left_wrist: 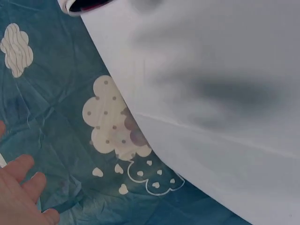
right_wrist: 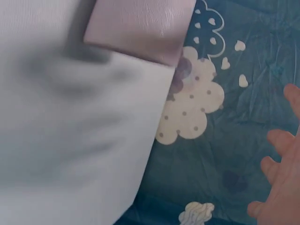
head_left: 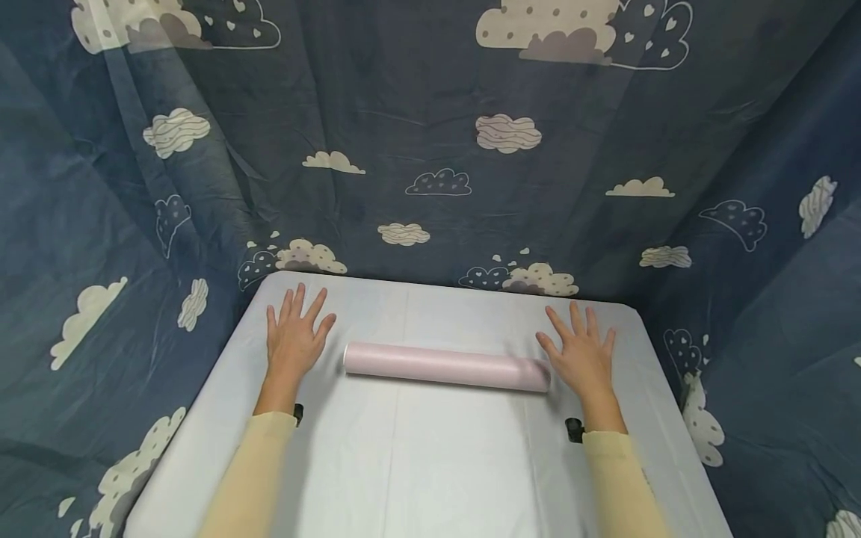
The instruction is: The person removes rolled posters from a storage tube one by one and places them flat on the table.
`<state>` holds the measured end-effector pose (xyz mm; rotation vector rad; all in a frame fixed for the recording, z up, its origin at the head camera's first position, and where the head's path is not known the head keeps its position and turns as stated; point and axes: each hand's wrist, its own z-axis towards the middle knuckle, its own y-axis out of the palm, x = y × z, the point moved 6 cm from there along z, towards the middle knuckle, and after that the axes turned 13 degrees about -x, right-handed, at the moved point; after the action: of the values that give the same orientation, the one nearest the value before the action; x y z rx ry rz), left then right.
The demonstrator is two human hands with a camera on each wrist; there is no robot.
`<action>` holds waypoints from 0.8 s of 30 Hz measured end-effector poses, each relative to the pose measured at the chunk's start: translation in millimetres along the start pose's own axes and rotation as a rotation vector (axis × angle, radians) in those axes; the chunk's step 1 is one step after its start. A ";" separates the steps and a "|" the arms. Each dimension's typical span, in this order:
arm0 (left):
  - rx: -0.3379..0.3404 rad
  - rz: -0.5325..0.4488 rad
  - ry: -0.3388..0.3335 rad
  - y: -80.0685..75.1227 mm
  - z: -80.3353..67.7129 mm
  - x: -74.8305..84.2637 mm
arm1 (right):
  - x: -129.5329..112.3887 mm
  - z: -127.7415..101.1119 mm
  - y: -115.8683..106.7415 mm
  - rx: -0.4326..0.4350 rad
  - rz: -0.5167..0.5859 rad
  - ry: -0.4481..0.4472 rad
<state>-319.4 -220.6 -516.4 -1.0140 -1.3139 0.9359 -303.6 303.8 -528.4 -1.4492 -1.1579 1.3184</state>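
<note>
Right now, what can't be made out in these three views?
- Head view: whether the right hand touches the pink roll; the roll's right end is motion-blurred there.
- Left wrist view: the left hand is cut off by the frame edge, only fingers show; the table is blurred.
- Right wrist view: the roll is cropped by the top edge, so its length is hidden.

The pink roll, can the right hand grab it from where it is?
Probably yes. The right hand lies flat and open on the table, right beside the end of the pink roll, with nothing between them.
</note>
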 end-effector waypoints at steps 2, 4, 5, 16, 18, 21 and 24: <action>-0.003 -0.004 0.008 3.6 -0.9 4.2 | -4.1 -0.8 4.4 -0.008 0.001 -0.005; -0.006 -0.007 0.019 7.5 -1.6 7.7 | -9.0 -1.9 8.5 -0.018 0.000 -0.012; -0.007 -0.008 0.026 9.5 -2.1 9.4 | -11.1 -2.4 10.4 -0.023 0.002 -0.015; -0.071 -0.027 0.077 32.2 -9.4 27.2 | -23.2 -12.4 33.5 -0.038 0.021 -0.041; -0.072 -0.034 0.086 36.2 -10.9 30.1 | -24.2 -15.3 38.8 -0.049 0.036 -0.055; -0.078 -0.042 0.103 42.6 -13.1 33.9 | -28.2 -20.7 45.8 -0.082 0.060 -0.070; -0.104 -0.069 0.124 50.4 -16.4 37.8 | -31.1 -25.4 54.1 -0.114 0.071 -0.071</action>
<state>-300.0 -170.2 -552.8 -1.0822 -1.2956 0.7474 -273.9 261.5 -571.6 -1.5488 -1.2557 1.3811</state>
